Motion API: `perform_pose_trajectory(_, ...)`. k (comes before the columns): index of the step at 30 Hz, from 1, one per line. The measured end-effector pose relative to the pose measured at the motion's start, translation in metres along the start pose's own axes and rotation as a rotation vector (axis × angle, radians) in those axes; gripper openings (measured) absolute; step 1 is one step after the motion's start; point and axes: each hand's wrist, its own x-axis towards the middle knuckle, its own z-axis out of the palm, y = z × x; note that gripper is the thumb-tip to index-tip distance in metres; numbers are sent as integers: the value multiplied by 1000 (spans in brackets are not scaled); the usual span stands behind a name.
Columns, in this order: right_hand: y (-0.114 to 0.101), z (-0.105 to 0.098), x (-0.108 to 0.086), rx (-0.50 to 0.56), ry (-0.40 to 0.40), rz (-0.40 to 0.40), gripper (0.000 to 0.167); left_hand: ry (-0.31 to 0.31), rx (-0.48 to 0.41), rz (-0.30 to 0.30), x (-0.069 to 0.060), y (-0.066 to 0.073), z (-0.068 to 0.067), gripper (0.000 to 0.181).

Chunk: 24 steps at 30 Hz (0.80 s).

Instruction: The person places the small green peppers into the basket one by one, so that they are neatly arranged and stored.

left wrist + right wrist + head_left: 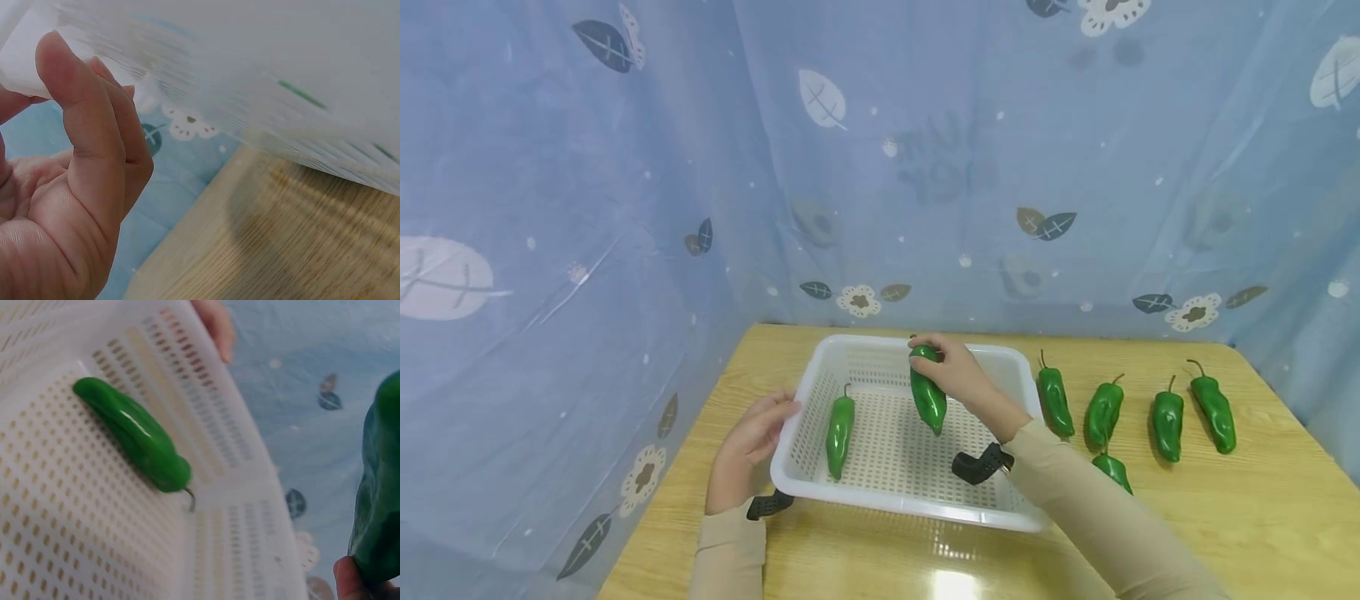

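A white plastic basket with slotted walls stands on the wooden table. Inside it, near the left wall, lies one green pepper. My right hand pinches another green pepper near its stem end and holds it over the basket, tip pointing down. In the right wrist view this held pepper fills the right edge, with a fingertip against it. My left hand grips the basket's left rim between thumb and fingers. The left wrist view shows its curled fingers at the rim.
Right of the basket several green peppers lie on the table, among them a pepper close by the basket wall and a pepper partly behind my right sleeve. A blue patterned curtain hangs behind and to the left.
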Motion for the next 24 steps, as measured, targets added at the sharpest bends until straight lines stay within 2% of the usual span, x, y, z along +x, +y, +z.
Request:
perform_pose_trajectory(8,8,42,14,-124,-25,30,31,-3,-20,-18,-6,-8,-2,22)
perform_pose_trajectory(13,14,59,19,-191,-45,11,30,2,9,0,-4,-22,-10,27)
perform_pose_trajectory(16,13,67,22,-207,-73,-2,32,-26,59,25,-2,-26,-16,32)
perform_pose_trajectory(21,14,76,32,-226,-109,-9,35,-99,42,77,1,-17,-14,37)
perform_pose_trajectory(24,14,80,38,-250,-112,-22,34,-111,11,87,3,-8,-8,39)
